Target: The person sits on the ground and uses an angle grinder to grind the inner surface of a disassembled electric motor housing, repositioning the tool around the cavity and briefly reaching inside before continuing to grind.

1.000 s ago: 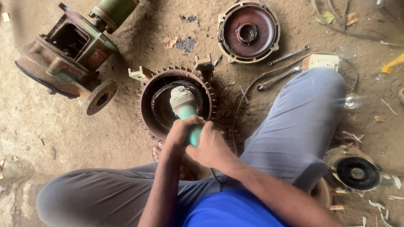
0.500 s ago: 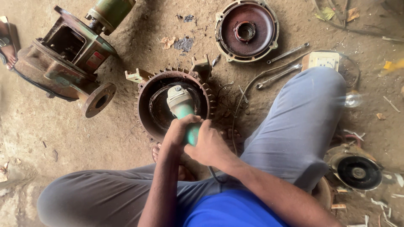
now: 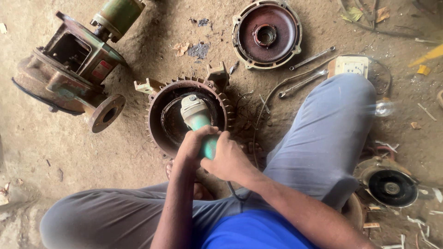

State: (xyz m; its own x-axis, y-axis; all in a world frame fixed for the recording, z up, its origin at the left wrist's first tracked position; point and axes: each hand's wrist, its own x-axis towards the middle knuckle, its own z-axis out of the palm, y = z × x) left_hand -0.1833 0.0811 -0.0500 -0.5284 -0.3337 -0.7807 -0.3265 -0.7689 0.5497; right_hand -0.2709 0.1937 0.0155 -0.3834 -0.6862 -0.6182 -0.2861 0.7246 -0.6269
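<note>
A green angle grinder (image 3: 197, 116) points down into a round, finned, rusty motor housing (image 3: 157, 103) that stands open on the dirt floor. My left hand (image 3: 194, 145) wraps the grinder's body from the left. My right hand (image 3: 229, 159) grips the same body from the right, just behind the left. The grinder's pale head sits inside the housing's bore; its disc is hidden. A dark cord runs from the grinder down between my legs.
A rusty pump body (image 3: 69, 69) with a flange lies at upper left. A round end cover (image 3: 266, 33) lies at top centre. Two spanners (image 3: 302, 71) and a pale socket box (image 3: 351, 66) sit near my right knee. Another round part (image 3: 392, 186) lies at right.
The hands and grinder hold nearly the same place in the housing; the view has shifted slightly, with the grinder head moving a little inside the bore.
</note>
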